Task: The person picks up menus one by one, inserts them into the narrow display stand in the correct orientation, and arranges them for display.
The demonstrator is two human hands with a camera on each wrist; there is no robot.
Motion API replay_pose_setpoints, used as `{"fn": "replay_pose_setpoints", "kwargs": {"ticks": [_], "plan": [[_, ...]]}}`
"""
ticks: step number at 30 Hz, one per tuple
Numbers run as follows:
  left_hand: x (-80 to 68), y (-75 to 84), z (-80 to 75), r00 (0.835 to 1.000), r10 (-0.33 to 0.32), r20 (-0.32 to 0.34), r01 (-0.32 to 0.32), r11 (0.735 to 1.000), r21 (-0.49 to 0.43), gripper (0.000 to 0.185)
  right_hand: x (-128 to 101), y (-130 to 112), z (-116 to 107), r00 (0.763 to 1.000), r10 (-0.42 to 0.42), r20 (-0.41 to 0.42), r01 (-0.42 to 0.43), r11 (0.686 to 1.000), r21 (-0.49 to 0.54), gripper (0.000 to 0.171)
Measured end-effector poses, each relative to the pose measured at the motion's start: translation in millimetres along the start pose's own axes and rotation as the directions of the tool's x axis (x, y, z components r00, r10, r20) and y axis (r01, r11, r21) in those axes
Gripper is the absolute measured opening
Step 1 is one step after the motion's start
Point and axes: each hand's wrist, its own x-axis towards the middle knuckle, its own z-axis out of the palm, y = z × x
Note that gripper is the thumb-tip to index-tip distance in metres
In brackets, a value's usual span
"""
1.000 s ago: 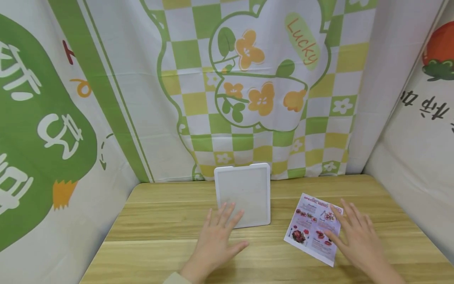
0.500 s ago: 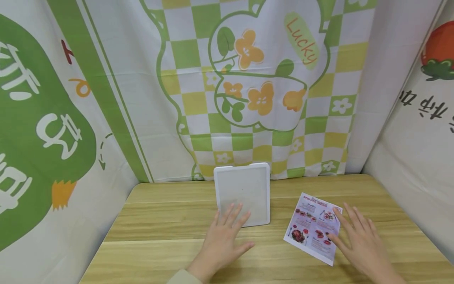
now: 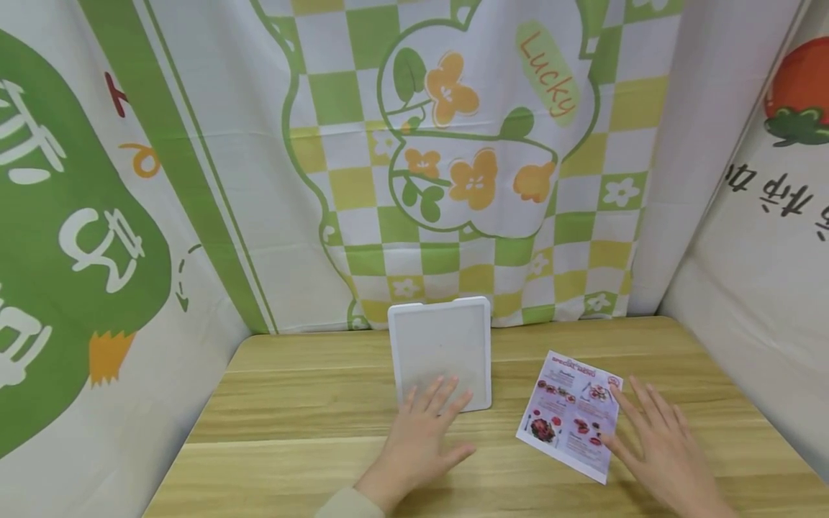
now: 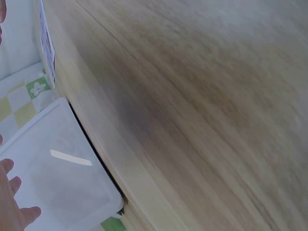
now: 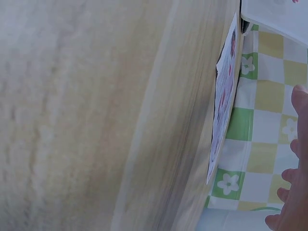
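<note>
A white-framed display stand [image 3: 442, 352] with a pale grey panel stands upright toward the back of the table. In front of it, my left hand [image 3: 417, 439] hovers with fingers spread, overlapping its lower edge in the head view; the left wrist view shows the same stand [image 4: 67, 168] beyond the fingertips. To the right a printed menu sheet [image 3: 570, 417], headed "SPECIAL MENU", lies flat on the wood. Over its right edge is my right hand [image 3: 667, 446], fingers extended and holding nothing. The right wrist view catches the sheet [image 5: 224, 96] edge-on, with my fingers above the table.
The wooden table [image 3: 291, 403] reaches back to a green and yellow checkered curtain [image 3: 363, 187] with flowers and the word "Lucky". White printed cloth walls [image 3: 764, 288] close in both sides.
My left hand has drifted a little to the right in front of the stand. My right hand has shifted slightly; stand and menu sheet keep their places.
</note>
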Motion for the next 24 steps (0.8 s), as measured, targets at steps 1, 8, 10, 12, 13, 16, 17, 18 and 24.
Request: {"fn": "replay_pose_setpoints", "kwargs": {"ticks": [1,8,10,12,13,16,17,18,24], "plan": [[1.1,1.2,0.6,1.0,0.008,0.001,-0.008,1.0,0.002,0.076,-0.7,0.5,0.1,1.0,-0.001,-0.002,0.001,1.0,-0.002,0.085],[8.2,7.5,6.0,0.999,0.04,0.02,-0.04,0.999,0.0,0.074,-5.6,3.4,2.7,1.0,0.011,0.007,-0.011,1.0,0.005,0.082],[10.0,8.7,8.8,0.998,0.046,0.035,-0.046,0.999,-0.006,0.074,-6.4,3.6,3.3,1.0,0.024,0.019,-0.024,1.0,0.013,0.081],[11.7,10.0,11.2,0.997,0.052,0.054,-0.051,0.999,-0.019,0.073,-7.3,4.0,4.0,0.999,0.039,0.031,-0.04,0.999,0.022,0.08],[12.6,10.7,12.3,0.996,0.055,0.064,-0.053,0.998,-0.028,0.073,-7.7,4.2,4.2,0.998,0.047,0.038,-0.048,0.998,0.027,0.08],[15.3,13.3,13.6,0.994,0.068,0.085,-0.064,0.997,-0.052,0.073,-8.8,4.5,4.4,0.995,0.073,0.065,-0.075,0.996,0.043,0.078],[16.5,14.2,13.8,0.993,0.073,0.092,-0.068,0.996,-0.059,0.073,-9.0,4.6,4.6,0.994,0.08,0.075,-0.084,0.995,0.048,0.077],[17.9,15.1,14.2,0.992,0.08,0.1,-0.073,0.995,-0.069,0.072,-9.2,4.5,4.5,0.993,0.086,0.084,-0.091,0.995,0.052,0.076],[26.6,20.7,19.6,0.987,0.116,0.112,-0.105,0.99,-0.099,0.07,-10.8,4.0,5.3,0.985,0.11,0.13,-0.122,0.989,0.086,0.075]]}}
